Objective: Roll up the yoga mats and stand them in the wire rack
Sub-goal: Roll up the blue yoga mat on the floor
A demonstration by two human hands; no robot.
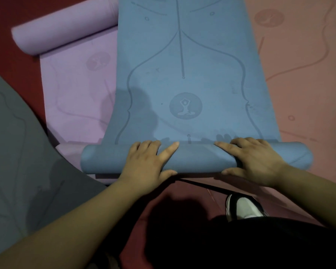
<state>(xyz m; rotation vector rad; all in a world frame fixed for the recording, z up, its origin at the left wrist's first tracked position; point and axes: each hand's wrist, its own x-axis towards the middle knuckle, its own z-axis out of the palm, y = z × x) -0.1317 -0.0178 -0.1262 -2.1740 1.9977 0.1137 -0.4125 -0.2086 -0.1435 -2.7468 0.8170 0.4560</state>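
Observation:
A blue yoga mat [182, 61] with a printed pose logo lies flat down the middle of the floor. Its near end is wound into a roll [196, 158] that lies crosswise in front of me. My left hand [145, 164] rests palm-down on the left half of the roll, fingers spread over the top and thumb on the near side. My right hand [256, 162] presses on the right half in the same way. No wire rack is in view.
A purple mat [76, 90] lies left of the blue one and partly under it, its far end rolled [62, 35]. A grey mat [17, 142] covers the left, a salmon-pink mat [303, 84] the right. My white shoe [244, 206] and a black strap [202, 186] are on the red floor [163, 200].

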